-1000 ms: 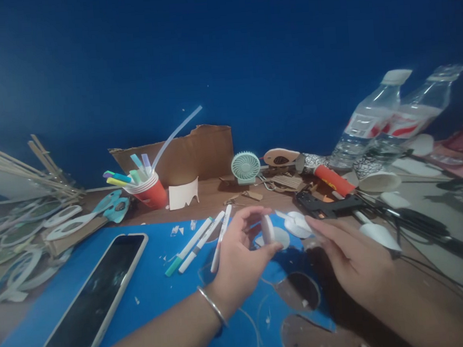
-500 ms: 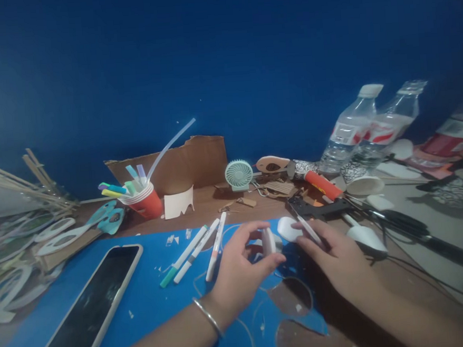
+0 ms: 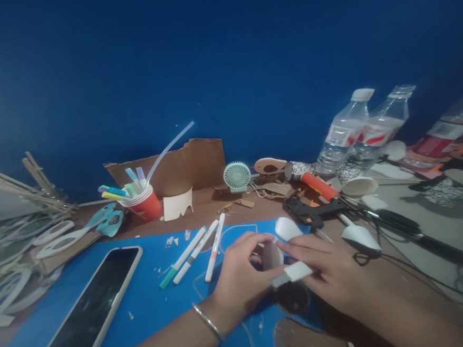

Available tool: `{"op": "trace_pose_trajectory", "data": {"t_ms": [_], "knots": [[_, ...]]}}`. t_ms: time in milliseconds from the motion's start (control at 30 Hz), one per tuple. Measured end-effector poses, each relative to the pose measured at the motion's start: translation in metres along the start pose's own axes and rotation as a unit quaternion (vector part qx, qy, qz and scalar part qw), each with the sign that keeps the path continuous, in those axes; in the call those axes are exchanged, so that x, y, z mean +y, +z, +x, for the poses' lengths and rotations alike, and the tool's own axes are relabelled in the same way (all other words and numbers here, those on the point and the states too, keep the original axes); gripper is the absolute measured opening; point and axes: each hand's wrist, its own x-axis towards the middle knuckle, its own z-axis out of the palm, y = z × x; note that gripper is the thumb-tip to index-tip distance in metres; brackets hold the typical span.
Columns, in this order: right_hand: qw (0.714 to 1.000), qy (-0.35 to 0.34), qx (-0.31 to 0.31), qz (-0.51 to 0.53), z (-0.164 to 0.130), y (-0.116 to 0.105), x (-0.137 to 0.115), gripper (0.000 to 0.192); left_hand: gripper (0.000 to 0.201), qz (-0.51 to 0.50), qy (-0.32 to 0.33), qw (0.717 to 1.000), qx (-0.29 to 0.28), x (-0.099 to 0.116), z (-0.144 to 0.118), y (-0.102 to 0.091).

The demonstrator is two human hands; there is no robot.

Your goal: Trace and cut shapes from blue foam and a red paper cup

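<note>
My left hand, with a thin bangle at the wrist, pinches a small white round piece between thumb and fingers above the blue sheet. My right hand meets it from the right and holds a white plastic spoon by its handle, the handle end sticking out toward me. Another white spoon bowl lies just beyond my fingers. The two hands touch around the white pieces.
A phone lies on the blue sheet at the left, three markers beside it. A red cup of markers, cardboard, a mint mini fan, a black glue gun with cables, and water bottles crowd the back and right.
My right hand has come in from the right, taken up a white spoon and drawn it against the piece in my left hand. Both hands have dropped lower toward the blue sheet.
</note>
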Motion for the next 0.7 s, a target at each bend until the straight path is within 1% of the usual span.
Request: {"op": "trace_pose_trajectory", "data": {"t_ms": [100, 267, 367, 533, 700], "knots": [[0.997, -0.058, 0.03, -0.047, -0.0001, -0.0016, -0.0006, 0.039, 0.033, 0.016, 0.006, 1.0, 0.005, 0.0005, -0.0006, 0.0014], [0.987, -0.103, 0.054, -0.113, -0.0011, -0.0048, -0.0026, 0.034, 0.034, 0.035, 0.004, 0.999, 0.028, 0.0017, -0.0004, 0.0021], [0.984, -0.116, 0.058, -0.121, -0.0013, -0.0048, -0.0025, 0.036, 0.035, 0.038, 0.006, 0.999, 0.037, 0.0011, 0.0005, 0.0025], [0.982, -0.133, 0.059, -0.119, -0.0011, -0.0041, -0.0006, 0.036, 0.034, 0.03, 0.007, 0.999, 0.03, 0.0008, 0.0003, 0.003], [0.981, -0.153, 0.036, -0.113, -0.0026, -0.0068, -0.0015, 0.038, 0.033, 0.019, 0.009, 0.999, 0.034, 0.001, 0.0001, 0.0019]]}}
